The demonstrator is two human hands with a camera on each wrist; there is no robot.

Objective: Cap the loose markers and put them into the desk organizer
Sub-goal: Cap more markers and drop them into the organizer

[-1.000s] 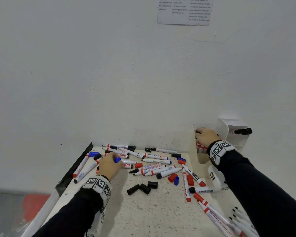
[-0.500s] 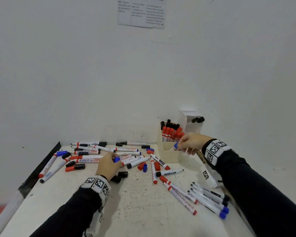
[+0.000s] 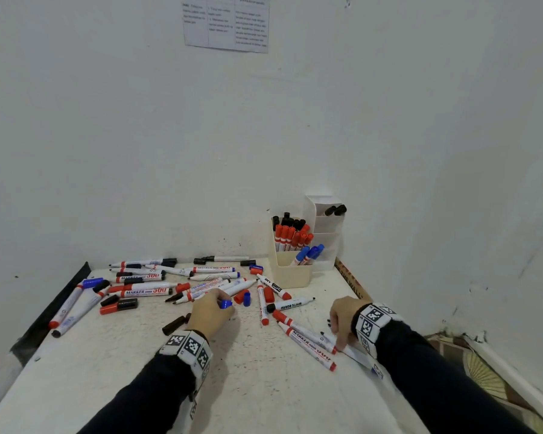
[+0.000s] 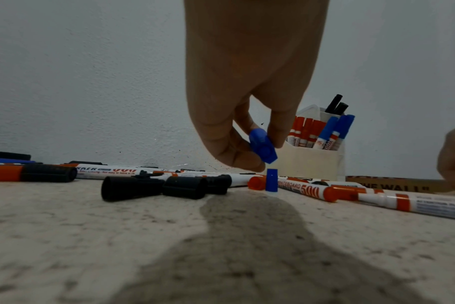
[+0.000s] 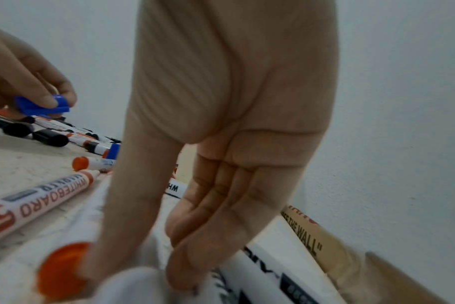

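My left hand (image 3: 221, 300) (image 4: 257, 148) pinches a blue cap (image 3: 224, 303) (image 4: 262, 147) (image 5: 40, 105) just above the table's middle. My right hand (image 3: 342, 339) (image 5: 143, 267) reaches down at the right front; thumb and fingertips pinch a white marker (image 5: 247, 273) in a row of uncapped ones (image 3: 308, 343). The cream desk organizer (image 3: 290, 270) (image 4: 307, 164) stands at the back right. It holds red and black capped markers, with blue ones (image 3: 308, 253) in its front compartment. Many loose markers (image 3: 157, 281) lie across the back left.
Loose caps lie about: black ones (image 3: 174, 324) by my left wrist, red and blue ones (image 3: 243, 297) (image 4: 271, 181) ahead of it. A printed cardboard strip (image 3: 351, 281) lines the table's right edge, and a dark strip (image 3: 60, 305) the left. Walls close in behind and right.
My right hand has left the organizer and come down to the uncapped markers at the right front. The left hand still holds the blue cap in about the same place.
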